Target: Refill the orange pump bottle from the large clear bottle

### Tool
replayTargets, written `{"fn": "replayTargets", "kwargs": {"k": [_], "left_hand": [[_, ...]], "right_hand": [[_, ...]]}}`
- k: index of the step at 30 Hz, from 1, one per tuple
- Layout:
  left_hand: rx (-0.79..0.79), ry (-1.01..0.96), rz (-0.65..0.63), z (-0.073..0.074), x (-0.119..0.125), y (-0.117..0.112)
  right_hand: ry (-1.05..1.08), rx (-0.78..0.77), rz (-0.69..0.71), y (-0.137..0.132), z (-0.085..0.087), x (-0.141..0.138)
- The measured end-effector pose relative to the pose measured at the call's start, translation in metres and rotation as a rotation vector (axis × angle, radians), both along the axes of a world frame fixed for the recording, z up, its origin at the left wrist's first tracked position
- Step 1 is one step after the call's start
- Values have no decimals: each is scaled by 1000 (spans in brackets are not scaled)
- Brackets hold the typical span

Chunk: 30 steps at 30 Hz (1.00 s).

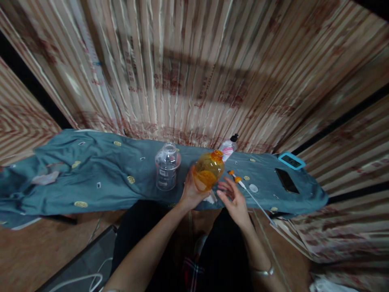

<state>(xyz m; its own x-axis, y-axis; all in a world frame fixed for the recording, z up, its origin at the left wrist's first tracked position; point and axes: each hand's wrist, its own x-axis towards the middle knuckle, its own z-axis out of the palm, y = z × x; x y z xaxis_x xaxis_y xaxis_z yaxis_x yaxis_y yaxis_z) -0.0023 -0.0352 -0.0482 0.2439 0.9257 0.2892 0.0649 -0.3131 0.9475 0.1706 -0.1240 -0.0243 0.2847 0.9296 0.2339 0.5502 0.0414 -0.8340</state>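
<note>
My left hand grips an orange see-through bottle from its left side and below, tilted so its uncapped-looking mouth leans to the upper right. Just right of the bottle, my right hand is held with its fingers apart and nothing in it. Beyond that hand lies an orange and white spray pump head with a long thin tube. A clear wide plastic jar stands upright to the left of the bottle. Some white tissue-like material shows beneath the bottle, mostly hidden.
A pump bottle with a black top stands behind. On the right of the cloth-covered table are a white round lid, a dark phone and a blue-framed clock. A crumpled pale cloth lies far left. Curtains hang close behind.
</note>
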Motion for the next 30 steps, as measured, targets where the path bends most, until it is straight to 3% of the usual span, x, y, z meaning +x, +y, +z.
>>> {"fn": "replayTargets", "kwargs": {"k": [5,11,24,30], "left_hand": [[43,14,-23,-4,-2,-4],[53,17,-24,5,-12,-9],[51,54,-27,22,-24,-20],[16,33,-11,32,-32,-26]], "right_hand": [[283,72,-31,-16,-32,-37],[392,78,-88,-20,-60,-54],[160,-2,-59,-31,-90,-88],[67,64,-14,-17,-100,-112]]}}
